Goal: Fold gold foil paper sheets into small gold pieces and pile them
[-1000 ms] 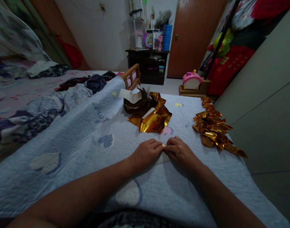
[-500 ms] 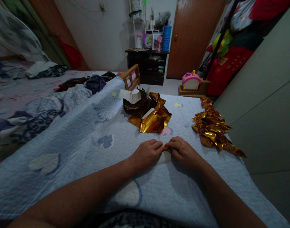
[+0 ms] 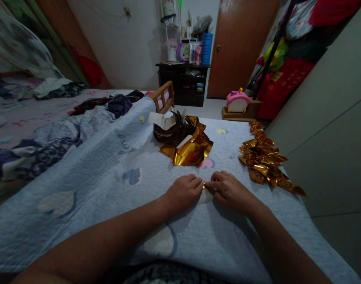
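Observation:
My left hand (image 3: pixel 184 192) and my right hand (image 3: pixel 229 188) meet on the blue quilt (image 3: pixel 115 177), fingers curled and pinching a small gold foil piece (image 3: pixel 204 184) between them. A pale sheet (image 3: pixel 204 196) lies under both hands, mostly hidden. Just beyond the hands sits a loose stack of gold foil sheets (image 3: pixel 191 149) beside a dark coiled bundle (image 3: pixel 170 131). Off to the right lies a pile of folded gold foil pieces (image 3: pixel 264 158).
A wooden chair back (image 3: pixel 163 96) rises past the quilt's far edge. Rumpled bedding and clothes (image 3: pixel 44 130) lie on the left. A grey cabinet wall (image 3: pixel 328 118) stands close on the right. A pink toy (image 3: pixel 238 100), dark shelf (image 3: pixel 184 81) and door (image 3: pixel 242 43) are farther back.
Both hands stay pinched together over the foil piece; the fingers shift slightly, and the view has barely moved.

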A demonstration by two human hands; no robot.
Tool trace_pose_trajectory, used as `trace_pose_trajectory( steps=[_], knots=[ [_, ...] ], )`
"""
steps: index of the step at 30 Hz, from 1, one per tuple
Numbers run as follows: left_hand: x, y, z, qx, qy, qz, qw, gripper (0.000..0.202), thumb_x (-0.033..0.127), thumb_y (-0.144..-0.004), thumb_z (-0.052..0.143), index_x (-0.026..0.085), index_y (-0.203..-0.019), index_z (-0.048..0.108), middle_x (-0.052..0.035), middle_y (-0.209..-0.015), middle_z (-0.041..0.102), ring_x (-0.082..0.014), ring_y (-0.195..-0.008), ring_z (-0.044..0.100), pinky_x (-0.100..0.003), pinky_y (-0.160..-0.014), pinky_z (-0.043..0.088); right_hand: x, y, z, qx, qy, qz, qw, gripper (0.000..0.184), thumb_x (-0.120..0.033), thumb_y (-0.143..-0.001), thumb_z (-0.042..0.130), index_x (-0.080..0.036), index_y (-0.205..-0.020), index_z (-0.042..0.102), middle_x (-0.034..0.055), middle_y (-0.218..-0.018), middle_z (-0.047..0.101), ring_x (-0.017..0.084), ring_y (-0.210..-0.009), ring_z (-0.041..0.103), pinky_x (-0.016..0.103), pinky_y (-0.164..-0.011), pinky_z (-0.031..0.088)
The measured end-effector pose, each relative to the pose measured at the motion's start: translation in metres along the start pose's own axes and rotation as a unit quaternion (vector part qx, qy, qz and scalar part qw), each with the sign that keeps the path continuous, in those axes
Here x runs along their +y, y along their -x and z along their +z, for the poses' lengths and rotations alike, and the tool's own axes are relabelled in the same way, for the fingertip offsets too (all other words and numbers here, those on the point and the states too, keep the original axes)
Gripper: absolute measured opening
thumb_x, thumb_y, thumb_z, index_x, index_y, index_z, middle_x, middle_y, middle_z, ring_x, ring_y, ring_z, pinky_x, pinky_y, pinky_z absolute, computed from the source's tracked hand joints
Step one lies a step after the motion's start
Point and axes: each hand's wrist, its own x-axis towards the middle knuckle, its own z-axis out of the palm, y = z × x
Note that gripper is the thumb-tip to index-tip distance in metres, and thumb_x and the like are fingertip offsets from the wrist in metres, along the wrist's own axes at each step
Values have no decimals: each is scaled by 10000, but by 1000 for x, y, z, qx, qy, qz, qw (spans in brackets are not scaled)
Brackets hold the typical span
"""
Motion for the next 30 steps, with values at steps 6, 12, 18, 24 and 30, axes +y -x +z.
trace_pose_trajectory(
  steps=[6,12,18,24,30],
  knots=[
    [0,0,0,-3,-3,-1,1000,152,166,-972,580,111,-1086,664,-103,-992,690,-251,-916,618,-371,-749,553,3,5,-8,-25,13,1,1000,375,-70,-830,576,-253,-1102,757,83,-1032,641,215,-902,561,346,-812,403],
    [0,0,0,-1,2,-3,1000,160,168,-974,572,112,-1098,657,-93,-986,694,-250,-908,618,-367,-731,551,6,9,-10,-33,0,7,999,407,-65,-829,580,-288,-1111,770,84,-1035,647,221,-923,583,357,-834,433],
    [-1,1,1,24,-1,4,1000,178,147,-993,503,119,-1080,655,-111,-972,692,-233,-891,616,-338,-730,535,8,11,-10,-26,-16,4,1000,441,-61,-833,571,-309,-1137,773,86,-1035,652,220,-931,601,370,-867,464],
    [-1,4,1,43,1,5,999,196,128,-984,490,126,-1099,649,-118,-991,694,-230,-890,618,-333,-727,538,9,13,-11,-34,-35,3,999,374,-87,-853,557,-276,-1081,784,88,-1042,649,226,-958,603,368,-883,472],
    [-2,6,4,63,-2,15,998,186,131,-982,497,130,-1080,654,-116,-998,704,-223,-878,627,-330,-721,547,14,13,-12,-21,-72,-1,997,264,-103,-860,556,-220,-900,789,78,-1015,675,213,-937,615,338,-867,463]
  ],
)
